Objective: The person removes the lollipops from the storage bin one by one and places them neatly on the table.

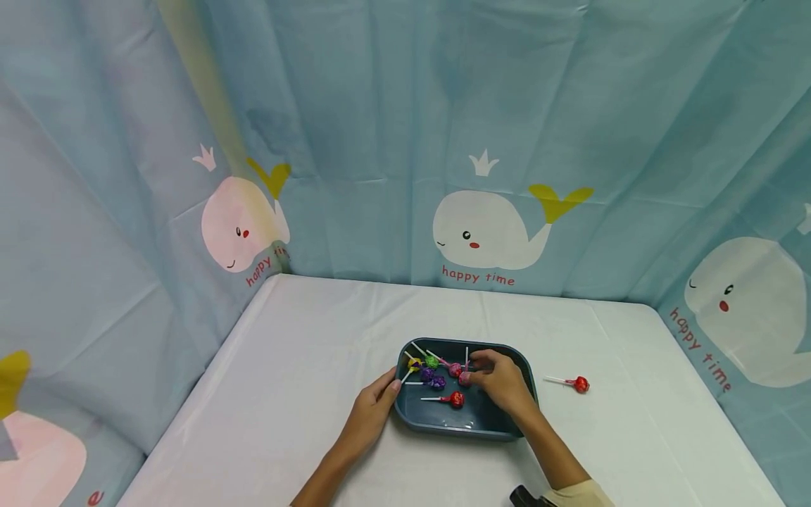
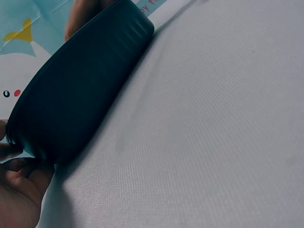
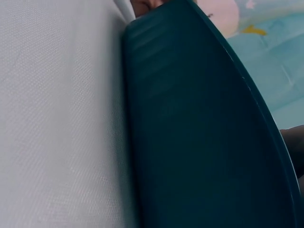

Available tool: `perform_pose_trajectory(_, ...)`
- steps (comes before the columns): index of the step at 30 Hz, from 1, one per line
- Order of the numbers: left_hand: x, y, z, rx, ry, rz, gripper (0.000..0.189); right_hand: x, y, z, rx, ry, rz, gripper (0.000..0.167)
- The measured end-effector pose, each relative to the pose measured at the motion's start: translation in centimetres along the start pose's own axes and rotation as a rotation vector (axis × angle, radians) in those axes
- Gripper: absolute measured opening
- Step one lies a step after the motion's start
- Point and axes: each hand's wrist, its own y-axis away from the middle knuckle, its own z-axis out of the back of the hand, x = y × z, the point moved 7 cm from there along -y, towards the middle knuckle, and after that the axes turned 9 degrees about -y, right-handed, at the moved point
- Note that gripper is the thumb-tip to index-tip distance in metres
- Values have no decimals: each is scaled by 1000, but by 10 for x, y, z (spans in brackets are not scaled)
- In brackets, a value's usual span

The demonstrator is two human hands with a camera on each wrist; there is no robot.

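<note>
A dark blue-grey tray (image 1: 453, 425) sits on the white table. My left hand (image 1: 370, 408) grips its left end, thumb at the rim; in the left wrist view, the fingers (image 2: 21, 190) are against the tray's outer wall. My right hand (image 1: 505, 380) reaches over the right side into the tray, thumb and fingertips at a pink lollipop (image 1: 465, 379). Another pink lollipop (image 1: 455, 370) lies just left of it. Further left are a green lollipop (image 1: 431, 361), a yellow one (image 1: 415, 363) and purple ones (image 1: 436, 382). A red lollipop (image 1: 457, 399) lies nearer the front.
One more red lollipop (image 1: 580, 384) lies on the tabletop (image 1: 633, 436), right of the tray. A black object (image 1: 524, 496) shows beside the right sleeve (image 1: 579, 494). Behind the table hangs a blue curtain (image 1: 380, 141) printed with whales.
</note>
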Motion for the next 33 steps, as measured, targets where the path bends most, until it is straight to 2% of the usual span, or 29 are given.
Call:
perform_pose_trajectory(8, 1, 0, -1, 4, -15, 10, 52, 1, -2, -7, 54, 42, 11, 32)
perform_pose_trajectory(22, 2, 1, -2, 6, -20, -2, 53, -2, -4, -13, 83, 82, 16, 15)
perform_pose_trajectory(33, 2, 0, -2, -9, -40, 7, 52, 2, 0, -4, 29, 121, 19, 13)
